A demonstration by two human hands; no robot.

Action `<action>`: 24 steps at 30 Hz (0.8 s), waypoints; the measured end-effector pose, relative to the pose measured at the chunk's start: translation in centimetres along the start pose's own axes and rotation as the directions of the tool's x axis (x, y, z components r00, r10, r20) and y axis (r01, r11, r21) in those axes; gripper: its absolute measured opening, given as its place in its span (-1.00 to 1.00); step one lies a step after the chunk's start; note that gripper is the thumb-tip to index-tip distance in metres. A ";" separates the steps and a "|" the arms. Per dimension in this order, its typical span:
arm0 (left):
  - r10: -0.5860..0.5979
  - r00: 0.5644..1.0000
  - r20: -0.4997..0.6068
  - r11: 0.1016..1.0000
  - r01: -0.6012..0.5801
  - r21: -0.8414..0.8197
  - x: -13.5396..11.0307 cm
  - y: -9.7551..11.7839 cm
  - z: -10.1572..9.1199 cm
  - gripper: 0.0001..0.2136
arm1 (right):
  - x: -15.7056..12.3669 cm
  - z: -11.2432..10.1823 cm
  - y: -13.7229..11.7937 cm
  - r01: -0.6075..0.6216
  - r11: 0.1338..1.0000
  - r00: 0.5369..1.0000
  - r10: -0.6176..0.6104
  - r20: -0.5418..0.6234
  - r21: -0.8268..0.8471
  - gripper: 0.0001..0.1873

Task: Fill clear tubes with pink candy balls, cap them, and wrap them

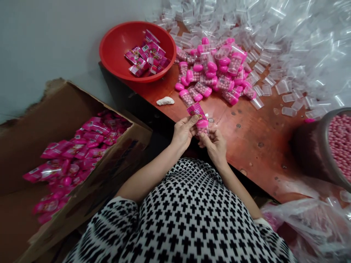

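My left hand (184, 133) pinches a pink printed wrapper (196, 110) between thumb and fingers, near the front edge of the table. Against the wrapper's lower end sits a small clear jar (203, 128) with a pink cap and pink candy balls inside. My right hand (214, 144) holds the jar's lower end in closed fingers. Whether the cap is inside the wrapper's mouth or only touching it, I cannot tell. Just beyond my hands lies a pile of filled, pink-capped jars (225, 84).
A red bowl (109, 54) holds several pink wrappers. On the left, a cardboard box (109, 171) contains wrapped jars. Clear, uncapped jars (283, 87) spread across the back right. A bucket (307, 140) of pink balls stands right, near a plastic bag (309, 223). A white scrap (165, 100) lies on the table.
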State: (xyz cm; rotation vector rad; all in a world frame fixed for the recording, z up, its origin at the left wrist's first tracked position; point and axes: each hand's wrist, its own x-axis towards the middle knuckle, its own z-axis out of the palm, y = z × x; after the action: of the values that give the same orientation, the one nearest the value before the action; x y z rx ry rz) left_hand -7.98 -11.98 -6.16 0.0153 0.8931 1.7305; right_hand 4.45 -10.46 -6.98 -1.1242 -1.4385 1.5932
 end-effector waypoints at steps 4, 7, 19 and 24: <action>-0.008 0.996 0.086 0.997 0.001 0.076 -0.3 -0.2 0.0 -0.60 | -0.1 0.1 -0.1 0.033 0.999 0.999 -0.033 0.012 0.021 -0.65; -0.041 0.997 0.068 0.993 0.033 0.113 -0.4 -0.3 0.1 -0.60 | 0.1 0.2 -0.3 -0.024 0.995 0.999 0.021 0.029 0.099 -0.62; -0.101 0.992 0.070 0.967 0.081 0.239 -0.2 -0.1 0.4 -0.66 | 0.2 -0.4 -0.3 -0.013 0.995 1.000 0.012 0.016 0.094 -0.64; -0.110 0.990 0.093 0.956 0.080 0.282 -0.1 0.0 0.2 -0.64 | 0.7 -0.5 0.2 -0.127 0.960 0.990 0.109 0.086 0.250 -0.60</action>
State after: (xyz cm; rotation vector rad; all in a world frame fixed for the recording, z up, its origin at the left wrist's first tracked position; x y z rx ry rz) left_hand -7.88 -11.96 -5.98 0.2461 1.0339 1.4895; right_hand 4.67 -9.67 -7.30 -1.0267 -1.1862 1.8594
